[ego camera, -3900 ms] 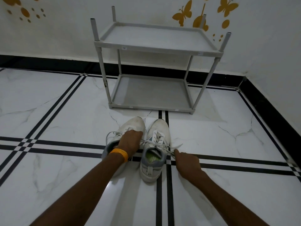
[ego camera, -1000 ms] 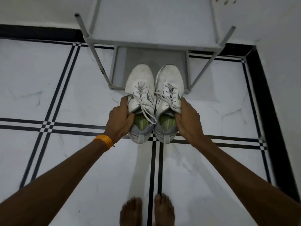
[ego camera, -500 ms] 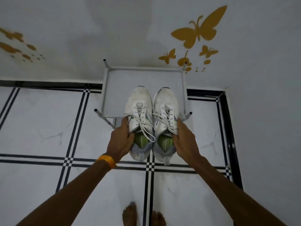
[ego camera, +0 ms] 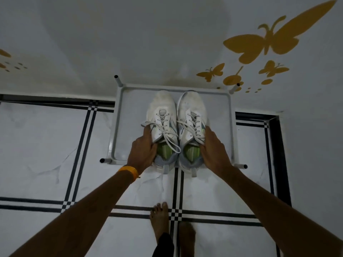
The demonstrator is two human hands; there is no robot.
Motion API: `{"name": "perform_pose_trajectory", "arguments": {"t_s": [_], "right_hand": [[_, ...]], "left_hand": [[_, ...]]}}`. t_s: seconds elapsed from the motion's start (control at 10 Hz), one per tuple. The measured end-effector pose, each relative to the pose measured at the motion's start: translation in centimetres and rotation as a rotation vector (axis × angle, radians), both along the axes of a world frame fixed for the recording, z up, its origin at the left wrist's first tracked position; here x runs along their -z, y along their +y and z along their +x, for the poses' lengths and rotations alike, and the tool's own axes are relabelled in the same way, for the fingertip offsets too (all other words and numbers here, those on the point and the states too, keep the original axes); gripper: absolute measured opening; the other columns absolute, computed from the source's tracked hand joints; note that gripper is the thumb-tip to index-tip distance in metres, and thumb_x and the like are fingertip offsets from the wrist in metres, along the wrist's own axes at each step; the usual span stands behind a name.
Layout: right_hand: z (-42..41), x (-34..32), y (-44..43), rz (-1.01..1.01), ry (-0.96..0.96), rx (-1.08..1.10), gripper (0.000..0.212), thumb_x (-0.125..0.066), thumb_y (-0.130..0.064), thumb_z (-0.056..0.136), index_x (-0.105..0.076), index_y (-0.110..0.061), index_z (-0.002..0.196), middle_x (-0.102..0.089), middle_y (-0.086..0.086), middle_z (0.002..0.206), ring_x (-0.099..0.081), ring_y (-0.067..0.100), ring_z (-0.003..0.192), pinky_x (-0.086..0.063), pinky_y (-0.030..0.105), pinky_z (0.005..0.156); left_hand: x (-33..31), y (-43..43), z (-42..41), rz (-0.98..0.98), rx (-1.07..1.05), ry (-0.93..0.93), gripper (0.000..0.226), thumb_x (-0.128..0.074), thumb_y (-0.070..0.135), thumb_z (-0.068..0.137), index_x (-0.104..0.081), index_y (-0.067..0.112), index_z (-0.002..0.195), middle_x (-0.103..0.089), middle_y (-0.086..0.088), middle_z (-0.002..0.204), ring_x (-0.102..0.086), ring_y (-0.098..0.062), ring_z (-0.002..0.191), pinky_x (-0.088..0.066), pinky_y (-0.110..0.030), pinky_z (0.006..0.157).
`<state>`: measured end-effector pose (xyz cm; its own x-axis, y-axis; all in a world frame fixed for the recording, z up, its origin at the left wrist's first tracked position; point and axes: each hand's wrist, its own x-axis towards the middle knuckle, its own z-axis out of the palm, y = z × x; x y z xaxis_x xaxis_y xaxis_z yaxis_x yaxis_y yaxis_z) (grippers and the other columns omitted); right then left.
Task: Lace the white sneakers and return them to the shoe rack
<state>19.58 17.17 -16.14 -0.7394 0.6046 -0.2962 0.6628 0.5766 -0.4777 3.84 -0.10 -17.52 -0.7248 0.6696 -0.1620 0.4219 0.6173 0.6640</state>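
Two white laced sneakers with green insoles sit side by side over the top shelf of the grey shoe rack (ego camera: 130, 101), toes toward the wall. My left hand (ego camera: 142, 150) grips the outer side of the left sneaker (ego camera: 161, 112). My right hand (ego camera: 213, 151) grips the outer side of the right sneaker (ego camera: 193, 106). The heels hang over the rack's front edge. Whether the soles touch the shelf I cannot tell. Loose lace ends trail across the shoe openings.
The rack stands against a white wall with yellow butterfly stickers (ego camera: 265, 43). Four open tube posts stick up at its corners, one at the front left (ego camera: 102, 160). The person's bare feet (ego camera: 160, 217) stand on the white tiled floor with black lines. A black skirting runs along the right (ego camera: 278, 145).
Both hands have carried the pair up from the floor and forward over the rack's top shelf. The sneakers sit further onto the shelf than half a second ago, and the view looks straight down.
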Motion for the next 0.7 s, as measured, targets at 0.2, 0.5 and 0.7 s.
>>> {"name": "perform_pose_trajectory", "arguments": {"t_s": [0.2, 0.5, 0.7], "right_hand": [[-2.5, 3.7, 2.2, -0.011, -0.032, 0.001, 0.065, -0.056, -0.014, 0.093, -0.024, -0.003, 0.148, -0.051, 0.02, 0.134, -0.058, 0.036, 0.113, -0.052, 0.048, 0.094], [-3.2, 5.3, 3.3, -0.008, -0.082, 0.026, 0.063, -0.056, -0.022, 0.093, -0.026, -0.003, 0.145, -0.053, 0.02, 0.128, -0.059, 0.037, 0.108, -0.053, 0.05, 0.089], [-4.0, -1.3, 3.4, -0.026, -0.138, 0.045, 0.078, -0.057, -0.046, 0.087, -0.018, -0.019, 0.149, -0.045, 0.015, 0.132, -0.053, 0.034, 0.114, -0.052, 0.049, 0.089]], "left_hand": [[3.6, 2.3, -3.5, -0.041, 0.106, -0.014, 0.054, -0.049, 0.015, 0.095, -0.028, 0.005, 0.143, -0.068, -0.023, 0.109, -0.067, -0.042, 0.092, -0.054, -0.045, 0.084], [4.7, 3.6, -4.3, -0.098, 0.1, -0.011, 0.052, -0.046, 0.02, 0.096, -0.027, 0.008, 0.142, -0.068, -0.023, 0.11, -0.067, -0.042, 0.091, -0.056, -0.05, 0.083], [-0.4, 4.1, -3.4, -0.297, 0.067, 0.069, 0.056, -0.051, 0.038, 0.092, -0.034, 0.009, 0.136, -0.064, -0.017, 0.117, -0.064, -0.034, 0.095, -0.057, -0.045, 0.082]]}}
